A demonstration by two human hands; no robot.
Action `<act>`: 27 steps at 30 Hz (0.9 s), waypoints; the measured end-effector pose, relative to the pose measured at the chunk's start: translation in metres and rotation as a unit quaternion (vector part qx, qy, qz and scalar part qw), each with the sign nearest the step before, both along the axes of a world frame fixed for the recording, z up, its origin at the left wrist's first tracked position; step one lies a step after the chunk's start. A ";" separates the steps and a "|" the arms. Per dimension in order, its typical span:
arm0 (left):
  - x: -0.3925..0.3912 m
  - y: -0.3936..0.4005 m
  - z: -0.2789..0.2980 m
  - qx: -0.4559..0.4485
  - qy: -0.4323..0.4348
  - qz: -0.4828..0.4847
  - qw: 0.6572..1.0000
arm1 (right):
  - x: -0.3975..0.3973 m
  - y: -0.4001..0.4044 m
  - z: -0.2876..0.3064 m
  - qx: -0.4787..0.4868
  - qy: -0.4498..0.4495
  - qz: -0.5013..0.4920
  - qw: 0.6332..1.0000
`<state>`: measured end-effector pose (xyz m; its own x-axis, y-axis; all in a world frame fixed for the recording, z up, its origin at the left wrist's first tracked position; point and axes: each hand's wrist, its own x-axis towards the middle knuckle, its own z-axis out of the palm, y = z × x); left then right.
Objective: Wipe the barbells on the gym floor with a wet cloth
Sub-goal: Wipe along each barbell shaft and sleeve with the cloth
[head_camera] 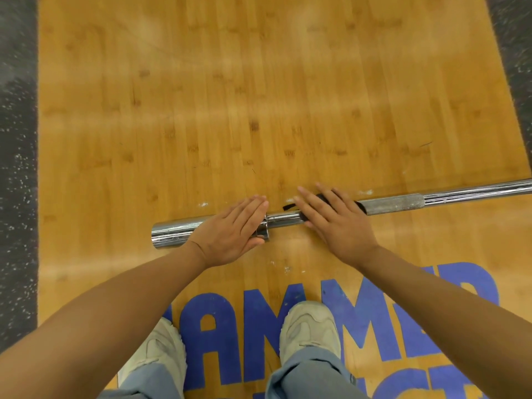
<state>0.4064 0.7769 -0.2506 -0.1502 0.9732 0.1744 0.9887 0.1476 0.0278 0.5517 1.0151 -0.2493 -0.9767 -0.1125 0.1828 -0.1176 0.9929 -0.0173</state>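
Nearest, pale shoes (309, 329) on wood floor (230, 96). Beyond: left hand (230, 228) flat, steadying barbell (391, 203) at its collar; right hand (334, 220) flat-fingered, pressing dark cloth (321, 198) onto shaft. Wiping apparently underway; chalky knurling farther along looks undone.

Wooden floor (230, 96), blue lettering; barbell (460, 194) lies on it; shoes (311, 326) standing.

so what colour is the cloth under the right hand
Black, seen in the head view: the cloth lies on the barbell beneath the right hand.
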 end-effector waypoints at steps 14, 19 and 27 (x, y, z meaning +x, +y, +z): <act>-0.001 0.000 -0.003 -0.002 -0.004 -0.002 1.000 | 0.027 0.049 0.009 0.020 -0.019 -0.009 1.000; -0.001 0.000 0.001 -0.001 -0.016 -0.005 1.000 | -0.007 -0.003 0.001 -0.008 -0.022 0.059 0.998; -0.001 0.001 0.002 -0.001 -0.014 -0.002 1.000 | 0.040 0.080 0.007 0.071 -0.044 0.036 0.996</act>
